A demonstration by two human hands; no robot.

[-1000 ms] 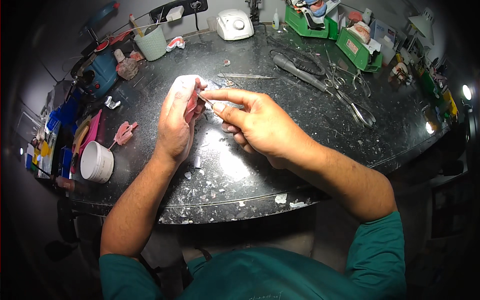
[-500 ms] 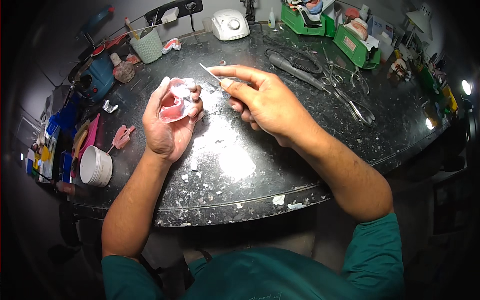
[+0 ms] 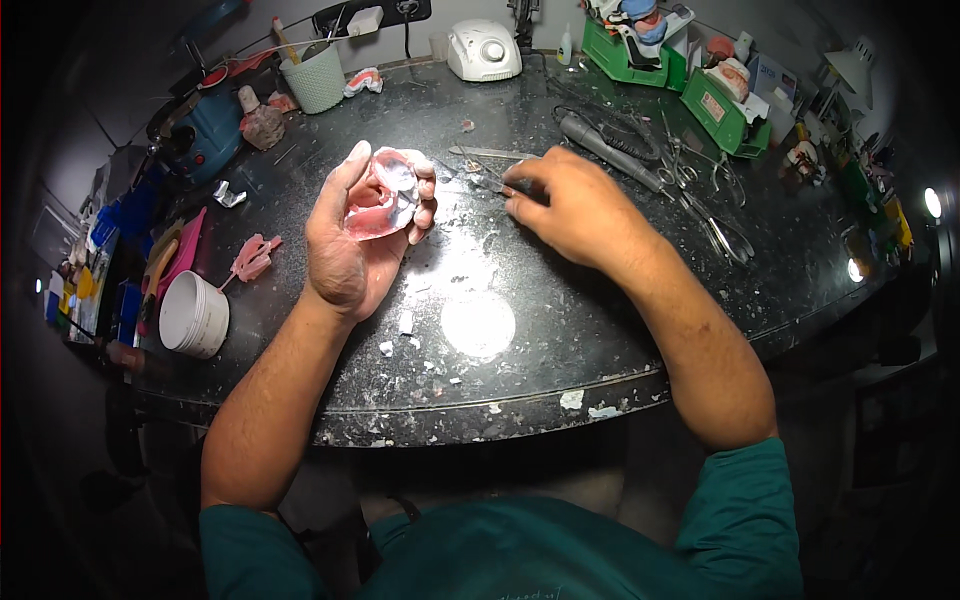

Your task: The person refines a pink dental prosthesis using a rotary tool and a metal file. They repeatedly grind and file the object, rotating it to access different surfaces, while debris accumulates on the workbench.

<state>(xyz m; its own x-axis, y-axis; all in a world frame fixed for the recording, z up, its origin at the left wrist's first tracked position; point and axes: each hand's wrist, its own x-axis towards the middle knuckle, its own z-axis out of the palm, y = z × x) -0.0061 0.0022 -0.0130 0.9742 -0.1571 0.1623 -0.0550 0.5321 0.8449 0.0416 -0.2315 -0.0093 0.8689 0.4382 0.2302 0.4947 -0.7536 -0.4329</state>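
My left hand [image 3: 345,245] is closed around a pink dental piece with a shiny grey-white surface [image 3: 398,172], tilted in the palm with my fingers curled behind it. It looks like a denture base, but its exact kind is hard to tell. Low over the bench to its right, my right hand [image 3: 575,205] has its thumb and index finger apart, with no held thing visible. Just beyond those fingers lies a thin metal hand tool [image 3: 490,152]. Other slim tools [image 3: 480,177] lie close to the fingertips, partly hidden by them.
A grey handpiece [image 3: 615,150] with coiled cord and metal pliers [image 3: 725,230] lie to the right. Green bins [image 3: 725,105] and a white control unit [image 3: 485,52] stand at the back. On the left are a white tub [image 3: 195,315] and a pink branched piece [image 3: 255,258].
My right hand has moved right and down to the bench, and the thin tool is no longer in its fingers. My left hand still holds the pink piece. The view has shifted slightly.
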